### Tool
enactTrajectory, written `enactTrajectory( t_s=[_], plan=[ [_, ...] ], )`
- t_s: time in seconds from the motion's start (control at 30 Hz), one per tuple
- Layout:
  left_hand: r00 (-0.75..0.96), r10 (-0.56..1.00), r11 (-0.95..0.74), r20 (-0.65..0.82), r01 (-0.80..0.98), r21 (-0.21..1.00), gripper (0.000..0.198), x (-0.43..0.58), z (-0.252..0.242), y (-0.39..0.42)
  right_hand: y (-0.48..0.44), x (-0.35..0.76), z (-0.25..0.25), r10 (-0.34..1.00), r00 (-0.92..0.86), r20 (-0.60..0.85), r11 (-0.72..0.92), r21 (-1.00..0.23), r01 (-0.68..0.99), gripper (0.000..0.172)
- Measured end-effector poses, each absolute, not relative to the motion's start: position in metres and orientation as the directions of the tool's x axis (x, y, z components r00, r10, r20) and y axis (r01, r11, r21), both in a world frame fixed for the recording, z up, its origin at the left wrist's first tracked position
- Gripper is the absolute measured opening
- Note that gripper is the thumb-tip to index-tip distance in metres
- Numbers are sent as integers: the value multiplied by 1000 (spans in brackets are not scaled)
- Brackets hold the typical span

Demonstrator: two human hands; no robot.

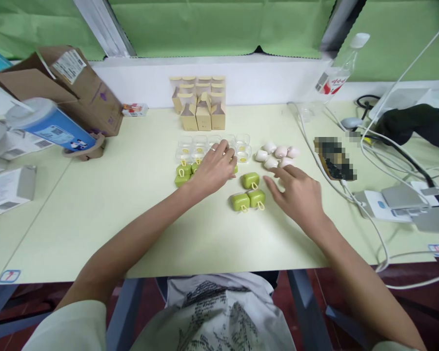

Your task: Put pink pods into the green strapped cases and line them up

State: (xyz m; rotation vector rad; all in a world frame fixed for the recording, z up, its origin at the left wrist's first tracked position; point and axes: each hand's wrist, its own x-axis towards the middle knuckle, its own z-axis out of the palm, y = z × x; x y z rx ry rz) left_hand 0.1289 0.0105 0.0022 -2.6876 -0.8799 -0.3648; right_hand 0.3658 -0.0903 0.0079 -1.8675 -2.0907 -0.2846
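My left hand point(216, 166) reaches over several small green cases with cream loops point(183, 169), its fingers bent down beside the clear plastic cups point(243, 146); what its fingertips hold, if anything, is hidden. My right hand point(297, 194) has thumb and fingers apart, with nothing between them. It hovers just right of three more green cases, one point(250, 180) behind two others point(256, 199). Several pale pinkish-white egg-shaped pieces point(281, 152) lie beyond its fingertips. Behind the clear cups stand several small open cardboard boxes point(204, 118) in rows.
An open brown carton point(91, 105) and a blue-and-white cup point(64, 134) stand at the left, with white boxes point(9, 190) nearby. At the right are a plastic bottle point(337, 73), white cables point(373, 219), a blurred-out phone-like object point(335, 158) and white adapters point(384, 204).
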Motion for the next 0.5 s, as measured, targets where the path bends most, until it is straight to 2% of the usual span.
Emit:
enactTrajectory(
  t_s=[0.13, 0.2, 0.27, 0.3, 0.33, 0.4, 0.43, 0.5],
  plan=[
    [766, 526, -792, 370, 599, -115, 26, 125, 7, 10, -69, 333, 22, 991, -79, 105, 94, -141, 986, 43],
    [748, 521, -797, 412, 599, -80, 24, 119, 12, 13, -58, 330, 25, 997, -75, -27, 68, -199, 978, 37],
    [725, 532, -797, 437, 603, -30, 24, 112, 19, 16, -50, 336, 24, 994, -93, -65, 68, -307, 949, 30],
    [717, 539, -805, 441, 593, 19, 24, 108, 23, 18, -46, 342, 23, 993, -109, -43, 83, -399, 913, 30],
    [715, 541, -819, 443, 567, 86, 24, 105, 25, 19, -44, 349, 21, 990, -138, -11, 112, -518, 848, 32],
    [715, 530, -848, 457, 460, 264, 31, 102, 29, 20, -41, 360, 18, 972, -231, 46, 182, -771, 611, 42],
    [710, 519, -853, 475, 390, 348, 36, 103, 30, 19, -41, 364, 16, 957, -283, 69, 200, -863, 464, 48],
    [677, 514, -841, 527, 279, 463, 45, 108, 28, 15, -42, 366, 12, 931, -348, 109, 197, -953, 228, 53]
  ],
)
